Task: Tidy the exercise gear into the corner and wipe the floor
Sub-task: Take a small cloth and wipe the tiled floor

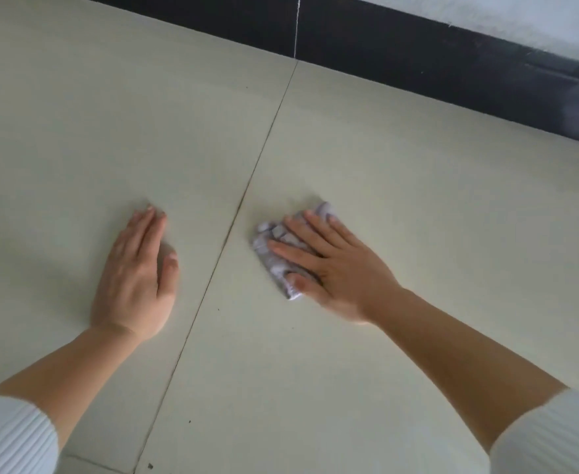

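Right hand (329, 265) flat, fingers (291, 251) straight and spread, pressing a crumpled grey cloth (271, 249) onto the floor tile (401, 186); cloth under fingertips, possibly thumb-pinched, blurry. Left hand (137, 275) flat on tile, fingers together, empty.

The room's edge ahead of you
You faced a dark skirting board (418, 56) running slantwise across the top of the view, a thin pale seam (296, 25) crossing it, and a white wall (520, 15) above it at upper right.
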